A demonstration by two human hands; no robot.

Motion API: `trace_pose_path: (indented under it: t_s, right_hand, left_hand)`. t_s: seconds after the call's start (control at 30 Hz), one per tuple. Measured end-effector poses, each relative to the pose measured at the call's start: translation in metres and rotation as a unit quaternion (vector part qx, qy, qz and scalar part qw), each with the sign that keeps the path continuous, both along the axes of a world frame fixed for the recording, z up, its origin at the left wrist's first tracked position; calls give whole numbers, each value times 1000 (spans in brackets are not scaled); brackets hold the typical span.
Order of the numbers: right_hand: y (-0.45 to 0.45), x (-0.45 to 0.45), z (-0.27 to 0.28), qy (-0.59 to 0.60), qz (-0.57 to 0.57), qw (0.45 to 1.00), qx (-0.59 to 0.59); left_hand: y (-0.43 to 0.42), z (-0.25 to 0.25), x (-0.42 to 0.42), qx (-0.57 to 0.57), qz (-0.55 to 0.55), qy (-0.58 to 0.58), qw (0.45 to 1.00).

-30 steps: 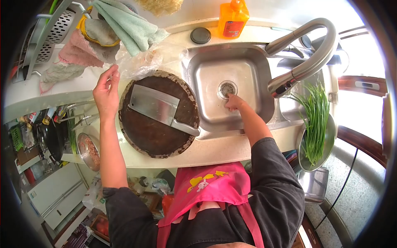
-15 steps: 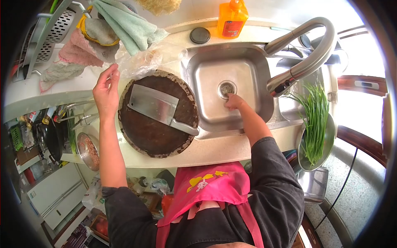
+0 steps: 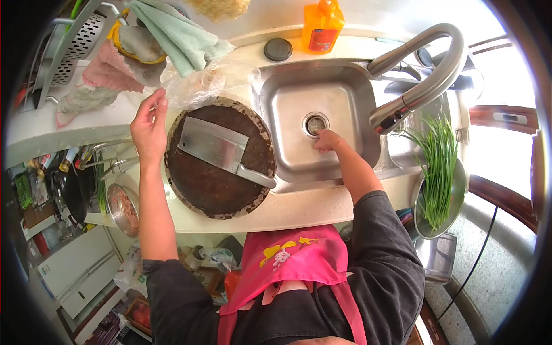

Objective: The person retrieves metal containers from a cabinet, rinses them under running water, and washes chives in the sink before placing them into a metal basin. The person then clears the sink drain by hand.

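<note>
My left hand (image 3: 150, 122) is raised at the left edge of the round chopping board (image 3: 215, 190). Its fingers stretch upward, slightly bent, with nothing in them, close to a clear plastic bag (image 3: 198, 83). A cleaver (image 3: 213, 144) lies flat on the board, its handle toward the sink. Down in the steel sink (image 3: 359, 115), my right hand (image 3: 329, 141) is at the lower edge of the drain (image 3: 315, 123). Its fingers are curled together, and their tips are partly hidden, so what they hold, if anything, does not show.
A curved faucet (image 3: 454, 57) arches over the sink's right side. Green chives (image 3: 440, 178) lie across a metal bowl (image 3: 460, 192) at right. An orange bottle (image 3: 323, 29) and a black lid (image 3: 278, 49) stand behind. A bowl of minced meat (image 3: 122, 210) is at left.
My right hand has shifted slightly to the right at the drain, and more of the drain's dark opening shows. My left hand, the cleaver and the board look unchanged.
</note>
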State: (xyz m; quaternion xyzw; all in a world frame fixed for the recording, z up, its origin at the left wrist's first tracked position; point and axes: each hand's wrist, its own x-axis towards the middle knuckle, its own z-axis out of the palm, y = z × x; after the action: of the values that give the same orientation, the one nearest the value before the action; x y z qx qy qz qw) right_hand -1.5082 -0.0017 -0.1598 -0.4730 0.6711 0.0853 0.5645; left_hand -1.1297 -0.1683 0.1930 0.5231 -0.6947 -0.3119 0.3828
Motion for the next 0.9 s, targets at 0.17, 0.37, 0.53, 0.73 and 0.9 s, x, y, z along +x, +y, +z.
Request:
trace_pose_path:
  t_s: [0.17,0.37,0.53,0.73,0.9]
  right_hand:
    - [11,15,-15,61,5,996,-62]
    - [30,10,-23,184,35,945,-269]
    - [20,5,-43,209,4,943,-260]
    - [12,11,37,217,37,896,-386]
    - [-22,58,187,161,12,829,-536]
  left_hand:
    - [0,-4,4,-5,3,-11,1000]
    - [3,-3,0,-18,21,2,1000]
    - [1,-6,9,-23,27,-2,999]
    - [-1,-12,15,-105,-15,-20,994]
    - [1,-19,23,-168,-32,-77,982]
